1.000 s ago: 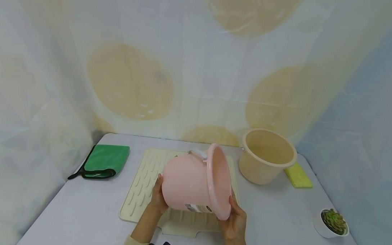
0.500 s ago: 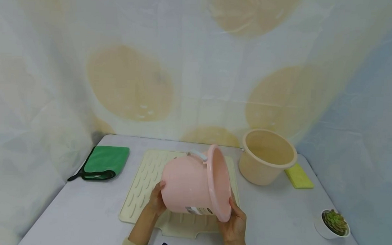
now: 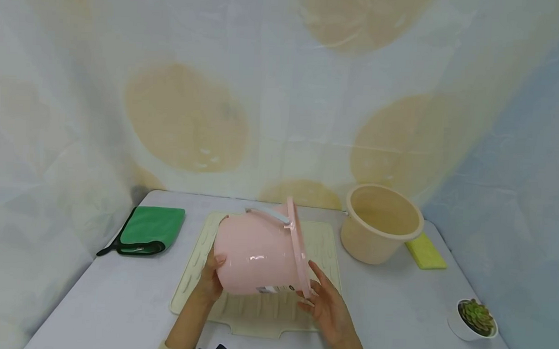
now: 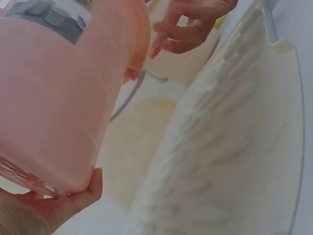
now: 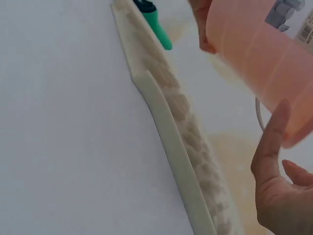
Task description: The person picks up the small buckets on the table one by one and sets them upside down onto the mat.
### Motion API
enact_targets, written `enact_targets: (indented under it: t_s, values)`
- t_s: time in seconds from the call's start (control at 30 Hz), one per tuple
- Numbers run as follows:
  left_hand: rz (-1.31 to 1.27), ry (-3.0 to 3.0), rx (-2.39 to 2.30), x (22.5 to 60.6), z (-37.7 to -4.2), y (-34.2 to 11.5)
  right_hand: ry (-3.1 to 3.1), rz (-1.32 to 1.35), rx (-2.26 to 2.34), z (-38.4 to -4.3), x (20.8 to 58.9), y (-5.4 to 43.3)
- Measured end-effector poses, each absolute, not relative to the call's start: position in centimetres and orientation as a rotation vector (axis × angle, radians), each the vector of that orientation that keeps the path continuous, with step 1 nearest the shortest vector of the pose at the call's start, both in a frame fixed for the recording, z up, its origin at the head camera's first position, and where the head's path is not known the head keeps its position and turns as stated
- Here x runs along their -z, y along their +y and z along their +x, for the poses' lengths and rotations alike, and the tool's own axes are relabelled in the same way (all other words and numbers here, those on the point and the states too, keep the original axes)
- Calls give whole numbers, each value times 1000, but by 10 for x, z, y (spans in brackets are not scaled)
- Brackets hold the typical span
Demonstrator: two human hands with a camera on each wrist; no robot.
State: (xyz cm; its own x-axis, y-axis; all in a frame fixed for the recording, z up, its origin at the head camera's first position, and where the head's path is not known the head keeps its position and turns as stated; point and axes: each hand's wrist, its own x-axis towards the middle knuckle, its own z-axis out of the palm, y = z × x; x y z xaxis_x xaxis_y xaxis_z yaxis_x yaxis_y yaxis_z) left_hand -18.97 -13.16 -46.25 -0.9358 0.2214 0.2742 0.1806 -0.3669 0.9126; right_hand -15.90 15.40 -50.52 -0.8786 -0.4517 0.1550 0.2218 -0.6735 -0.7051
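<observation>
The pink bucket is held sideways above the cream ridged mat, apart from its surface, with the mouth directed to the right and the grey handle along the upper side. The left hand grasps the bucket at its base end. The right hand is beside the rim, fingers extended and spread, gripping nothing; fingertip contact cannot be determined. The beige bucket stands upright to the right, beside the yellow cloth.
</observation>
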Motion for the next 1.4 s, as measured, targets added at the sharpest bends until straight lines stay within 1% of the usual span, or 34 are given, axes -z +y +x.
enact_targets:
  t_s: [0.13,0.23,0.43,0.53,0.7,0.9,1.17,1.4]
  values:
    - [591,1919,-2513,450,-190,-138,1416,-289,2440,-158,495,156]
    - [568,2007,-2524,446,-188,-141,1641,-187,2417,-157,489,155]
    - [555,2096,-2531,444,-184,-151,1953,-11,2382,-156,479,160]
    - [553,2126,-2532,442,-182,-159,2030,29,2367,-157,475,170]
    - [484,2278,-2495,433,-175,-172,2115,24,2361,-156,473,190]
    - [431,2746,-2244,423,-170,-182,2146,114,2381,-156,471,212]
    - [611,3236,-1883,416,-164,-191,2267,224,2401,-157,465,235]
    - [593,3493,-1584,410,-158,-194,2387,380,2370,-159,456,255]
